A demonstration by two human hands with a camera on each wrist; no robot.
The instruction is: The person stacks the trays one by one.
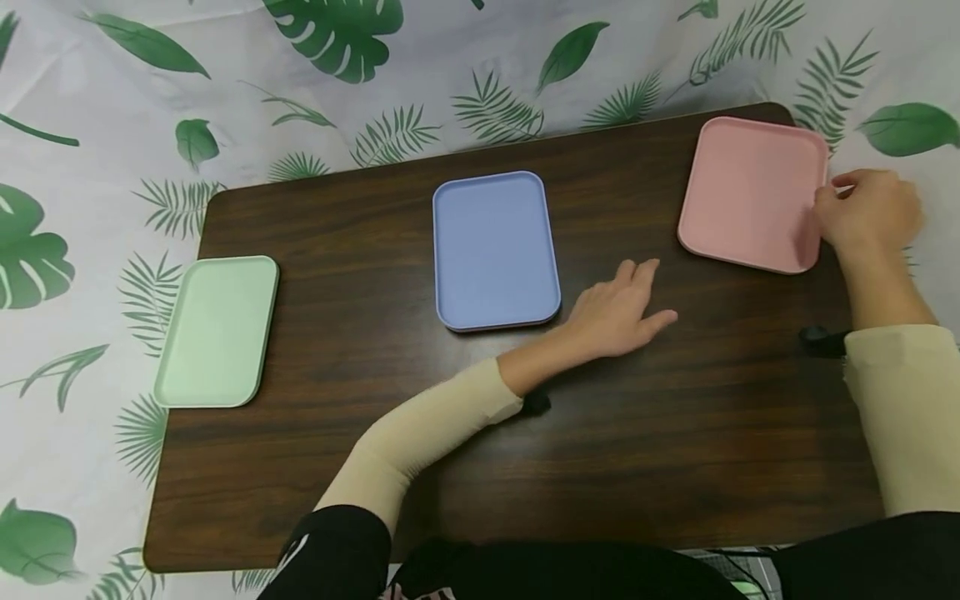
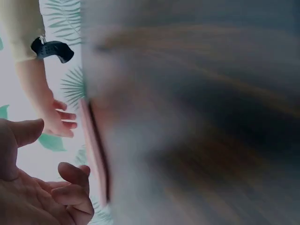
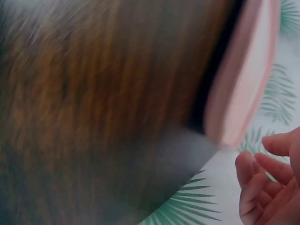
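A pink tray [image 1: 753, 196] lies at the table's far right corner. Beside its right edge is my right hand [image 1: 866, 212], fingers loosely bent. The right wrist view shows those fingertips [image 3: 244, 164] close to the tray's rim [image 3: 229, 126], with nothing pinched between thumb and fingers. Over the table between the blue and pink trays, my left hand [image 1: 617, 308] spreads its thumb and fingers and holds nothing. Nearest to its wrist is the blue tray [image 1: 495, 250], flat at the table's middle. A green tray [image 1: 217, 333] sits at the left edge.
The dark wooden table [image 1: 337, 467] has rounded corners. A white cloth with green leaf prints [image 1: 420, 75] lies beyond its back and side edges. Black straps [image 1: 821, 342] show at the wrists. Much of the table is blurred in both wrist views.
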